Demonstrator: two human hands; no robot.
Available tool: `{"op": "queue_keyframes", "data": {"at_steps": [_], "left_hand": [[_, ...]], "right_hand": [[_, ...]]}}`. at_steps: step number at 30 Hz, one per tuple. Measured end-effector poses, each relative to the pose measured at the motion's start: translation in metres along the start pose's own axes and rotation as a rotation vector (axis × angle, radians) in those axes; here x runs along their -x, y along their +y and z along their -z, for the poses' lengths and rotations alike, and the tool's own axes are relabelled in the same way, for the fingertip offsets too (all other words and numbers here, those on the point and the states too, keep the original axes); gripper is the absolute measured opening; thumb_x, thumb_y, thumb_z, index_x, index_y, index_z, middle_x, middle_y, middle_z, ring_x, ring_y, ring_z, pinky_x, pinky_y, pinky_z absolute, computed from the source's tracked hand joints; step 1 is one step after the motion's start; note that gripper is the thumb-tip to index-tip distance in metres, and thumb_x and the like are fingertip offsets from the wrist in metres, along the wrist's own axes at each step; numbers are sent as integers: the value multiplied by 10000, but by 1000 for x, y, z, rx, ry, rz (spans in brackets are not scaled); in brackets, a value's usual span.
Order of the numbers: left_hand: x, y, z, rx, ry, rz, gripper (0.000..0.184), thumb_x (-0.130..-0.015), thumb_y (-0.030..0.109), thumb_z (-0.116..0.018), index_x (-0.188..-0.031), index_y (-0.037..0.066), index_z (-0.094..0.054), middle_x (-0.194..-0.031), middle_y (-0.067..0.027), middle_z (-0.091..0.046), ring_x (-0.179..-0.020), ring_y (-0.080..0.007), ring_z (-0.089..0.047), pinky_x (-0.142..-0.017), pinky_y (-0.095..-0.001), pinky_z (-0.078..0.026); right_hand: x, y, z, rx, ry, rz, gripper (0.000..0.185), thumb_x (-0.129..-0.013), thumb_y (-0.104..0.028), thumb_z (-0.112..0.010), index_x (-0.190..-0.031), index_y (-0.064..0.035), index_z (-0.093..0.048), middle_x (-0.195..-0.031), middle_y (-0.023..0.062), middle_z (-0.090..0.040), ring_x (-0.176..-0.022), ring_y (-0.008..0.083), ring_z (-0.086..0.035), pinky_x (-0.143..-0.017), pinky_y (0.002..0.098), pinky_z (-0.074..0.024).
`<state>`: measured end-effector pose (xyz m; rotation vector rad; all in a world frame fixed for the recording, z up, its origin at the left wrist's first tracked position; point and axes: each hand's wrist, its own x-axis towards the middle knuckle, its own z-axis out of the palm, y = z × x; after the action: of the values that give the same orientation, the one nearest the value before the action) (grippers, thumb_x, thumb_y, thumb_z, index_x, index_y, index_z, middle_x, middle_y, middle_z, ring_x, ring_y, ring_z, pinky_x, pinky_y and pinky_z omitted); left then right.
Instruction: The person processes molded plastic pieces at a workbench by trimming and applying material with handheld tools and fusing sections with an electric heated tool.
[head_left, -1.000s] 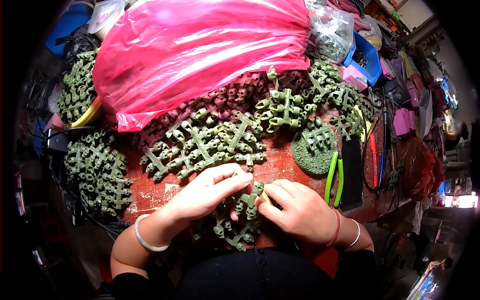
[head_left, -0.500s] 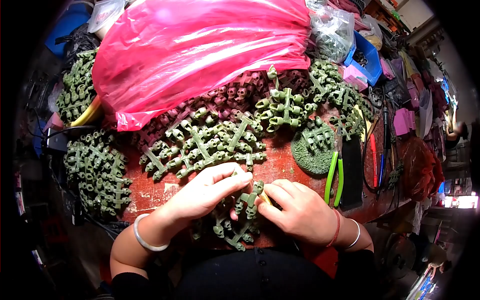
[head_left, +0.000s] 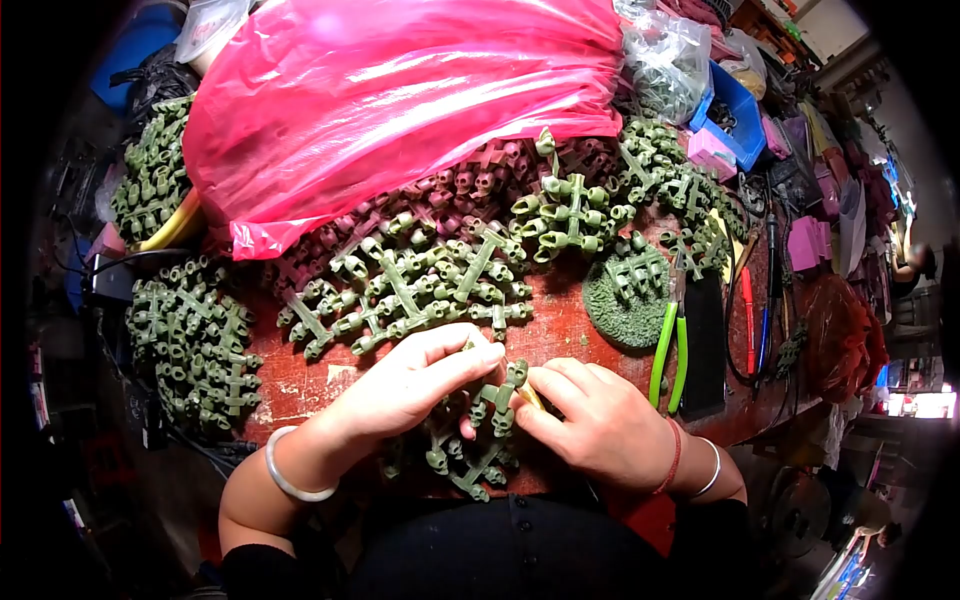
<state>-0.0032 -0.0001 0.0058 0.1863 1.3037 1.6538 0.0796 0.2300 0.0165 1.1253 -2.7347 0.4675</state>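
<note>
Little shift: left hand [head_left: 425, 385] closed on green skulls [head_left: 499, 408], right hand [head_left: 592, 420] closed around half-hidden yellow object [head_left: 531, 397].

A green piece [head_left: 497, 405] lined with small skulls slants between the hands [head_left: 425, 385] [head_left: 590, 420], beside a slim yellowish item [head_left: 531, 397].

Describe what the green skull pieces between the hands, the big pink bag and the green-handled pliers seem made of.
Green skull pieces: possibly wax or plastic, slightly satiny; evenly coloured and moulded-looking.
Pink bag: thin plastic film, glossy, judging by wrinkles and bright streaks.
Pliers: handles likely plastic or rubber, being smooth and vividly coloured; the greyish head is probably metal.
</note>
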Motion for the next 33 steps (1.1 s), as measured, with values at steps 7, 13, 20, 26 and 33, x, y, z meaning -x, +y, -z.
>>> {"op": "queue_keyframes", "data": {"at_steps": [7, 13, 20, 26, 33], "left_hand": [[0, 0, -1, -15, 14, -2, 284, -1094, 298, -546, -1015, 41, -638, -929, -20, -629, -782, -79, -605, -619, -256, -574], [0, 0, -1, -17, 17, 3, 289, -1094, 303, -546, -1010, 42, -637, -901, -17, -625, -750, -76, -602, -611, -249, -567], [0, -1, 1, -32, 9, 1, 285, -1095, 301, -545, -1016, 42, -636, -912, -21, -636, -747, -79, -611, -611, -247, -566], [0, -1, 0, -11, 11, -3, 279, -1095, 297, -546, -1021, 44, -638, -935, -21, -640, -773, -79, -614, -618, -252, -573], [0, 1, -1, -21, 14, 7, 275, -1092, 297, -550, -1026, 46, -641, -966, -20, -639, -831, -78, -611, -630, -259, -583]], "right_hand": [[0, 0, 0, -12, 2, -3, 193, -878, -149, -633, -1032, -33, -637, -1050, 103, -635, -930, 230, -628, -739, 321, -516], [0, 0, 1, -18, -14, -2, 232, -869, -157, -637, -1062, -28, -642, -1060, 104, -634, -951, 230, -626, -750, 320, -519], [0, 0, 1, -10, -3, 2, 236, -871, -154, -631, -1069, -27, -641, -1052, 100, -630, -948, 228, -624, -747, 318, -517], [0, 0, 0, -15, -6, -3, 216, -874, -155, -627, -1051, -31, -634, -1025, 94, -620, -914, 223, -617, -733, 321, -508], [0, 1, 0, -13, -10, 2, 248, -865, -158, -625, -1074, -26, -632, -1018, 91, -612, -926, 221, -614, -734, 318, -507]]}}
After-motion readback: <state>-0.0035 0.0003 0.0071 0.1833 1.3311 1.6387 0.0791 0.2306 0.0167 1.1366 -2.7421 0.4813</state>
